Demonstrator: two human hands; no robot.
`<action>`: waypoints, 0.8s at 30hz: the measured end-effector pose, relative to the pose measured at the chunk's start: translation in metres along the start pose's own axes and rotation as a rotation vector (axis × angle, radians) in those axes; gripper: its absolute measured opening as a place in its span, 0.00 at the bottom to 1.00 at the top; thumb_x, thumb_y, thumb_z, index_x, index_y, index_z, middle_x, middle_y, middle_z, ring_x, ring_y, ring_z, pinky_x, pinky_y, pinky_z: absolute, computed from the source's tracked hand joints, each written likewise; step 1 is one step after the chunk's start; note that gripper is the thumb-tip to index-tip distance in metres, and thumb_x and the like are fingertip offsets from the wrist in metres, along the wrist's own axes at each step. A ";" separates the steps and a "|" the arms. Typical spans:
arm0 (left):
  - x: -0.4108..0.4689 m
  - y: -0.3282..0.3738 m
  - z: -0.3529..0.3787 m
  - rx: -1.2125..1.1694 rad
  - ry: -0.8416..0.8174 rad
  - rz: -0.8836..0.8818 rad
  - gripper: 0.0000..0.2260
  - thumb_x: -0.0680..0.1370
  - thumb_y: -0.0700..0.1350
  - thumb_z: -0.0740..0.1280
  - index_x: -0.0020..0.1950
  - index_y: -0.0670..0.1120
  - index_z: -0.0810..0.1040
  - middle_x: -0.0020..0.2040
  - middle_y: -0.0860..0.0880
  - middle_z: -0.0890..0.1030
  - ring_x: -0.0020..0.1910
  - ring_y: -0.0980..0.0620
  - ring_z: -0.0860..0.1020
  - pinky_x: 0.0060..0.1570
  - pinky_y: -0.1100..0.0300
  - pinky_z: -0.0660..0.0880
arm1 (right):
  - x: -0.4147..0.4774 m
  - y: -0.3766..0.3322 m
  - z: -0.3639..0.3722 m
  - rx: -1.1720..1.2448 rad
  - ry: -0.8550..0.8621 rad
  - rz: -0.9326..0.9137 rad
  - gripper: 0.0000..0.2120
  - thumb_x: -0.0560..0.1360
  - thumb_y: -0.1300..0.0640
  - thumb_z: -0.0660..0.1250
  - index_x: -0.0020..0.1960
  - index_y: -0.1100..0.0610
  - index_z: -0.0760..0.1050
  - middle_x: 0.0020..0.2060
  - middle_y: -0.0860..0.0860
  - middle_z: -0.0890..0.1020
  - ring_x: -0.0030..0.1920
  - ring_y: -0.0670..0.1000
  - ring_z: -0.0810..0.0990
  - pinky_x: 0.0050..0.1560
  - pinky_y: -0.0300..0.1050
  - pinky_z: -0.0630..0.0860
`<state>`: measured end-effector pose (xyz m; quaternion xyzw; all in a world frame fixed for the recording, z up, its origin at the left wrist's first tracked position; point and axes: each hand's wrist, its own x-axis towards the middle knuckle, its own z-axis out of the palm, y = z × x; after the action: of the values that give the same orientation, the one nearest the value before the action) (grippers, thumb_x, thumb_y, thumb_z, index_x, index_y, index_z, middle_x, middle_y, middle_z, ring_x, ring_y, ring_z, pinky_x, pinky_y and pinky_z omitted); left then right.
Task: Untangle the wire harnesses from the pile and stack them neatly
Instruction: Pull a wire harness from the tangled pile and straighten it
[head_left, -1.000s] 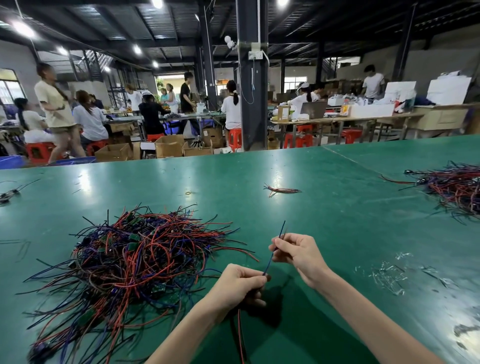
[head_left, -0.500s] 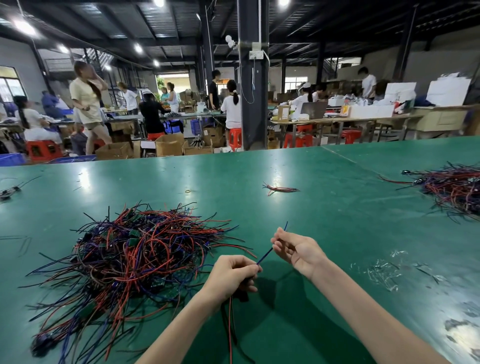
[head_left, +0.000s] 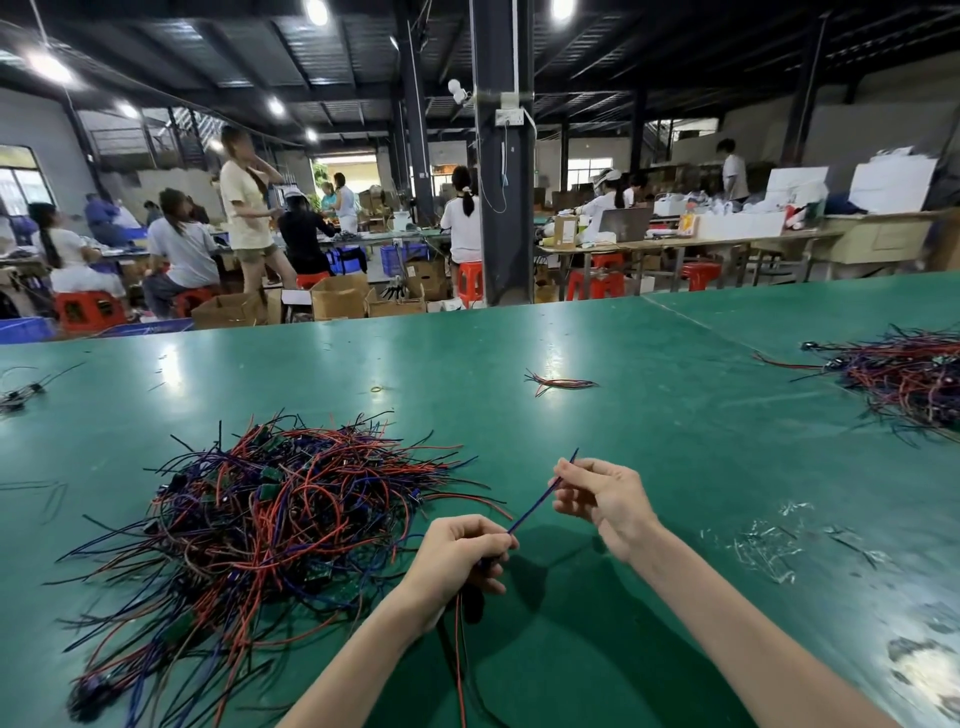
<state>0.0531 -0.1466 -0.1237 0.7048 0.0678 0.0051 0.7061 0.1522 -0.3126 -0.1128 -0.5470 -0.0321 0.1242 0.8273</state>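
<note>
A big tangled pile of red, blue and black wire harnesses (head_left: 260, 525) with small green boards lies on the green table (head_left: 649, 467), left of my hands. My left hand (head_left: 460, 558) grips one harness near its middle; red and black wires hang from under the fist. A blue wire (head_left: 537, 501) of that harness runs up and right to my right hand (head_left: 597, 499), which pinches it near its end, above the table.
A small bundle of harnesses (head_left: 561, 383) lies further back at the centre. A second large pile (head_left: 904, 379) sits at the right edge. Clear plastic scraps (head_left: 769, 545) lie to the right of my hands. People work at tables beyond the far edge.
My hands have drawn a little further apart along the blue wire, which is now stretched straighter between them. A person in the background has walked to the right.
</note>
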 end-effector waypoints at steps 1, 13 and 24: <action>0.000 0.000 0.000 0.004 0.006 0.002 0.07 0.74 0.34 0.68 0.37 0.40 0.82 0.29 0.47 0.77 0.26 0.55 0.74 0.26 0.62 0.74 | 0.000 -0.001 0.000 0.048 -0.018 0.044 0.05 0.74 0.68 0.66 0.40 0.68 0.76 0.28 0.58 0.81 0.24 0.48 0.78 0.27 0.40 0.78; -0.003 0.002 0.007 0.000 0.008 0.010 0.07 0.74 0.32 0.68 0.37 0.39 0.82 0.29 0.47 0.76 0.26 0.55 0.74 0.26 0.63 0.73 | 0.004 0.006 -0.001 -0.131 0.122 -0.127 0.09 0.70 0.69 0.72 0.35 0.63 0.74 0.29 0.59 0.80 0.23 0.48 0.77 0.27 0.39 0.77; -0.004 0.003 0.006 -0.030 0.017 0.018 0.09 0.75 0.32 0.67 0.36 0.39 0.82 0.29 0.47 0.76 0.26 0.55 0.74 0.27 0.63 0.74 | 0.004 0.001 0.002 -0.023 0.156 -0.008 0.10 0.74 0.65 0.69 0.34 0.64 0.76 0.27 0.57 0.80 0.21 0.46 0.75 0.19 0.36 0.69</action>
<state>0.0504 -0.1525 -0.1200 0.6948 0.0677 0.0184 0.7158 0.1558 -0.3100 -0.1132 -0.5645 0.0288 0.0774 0.8213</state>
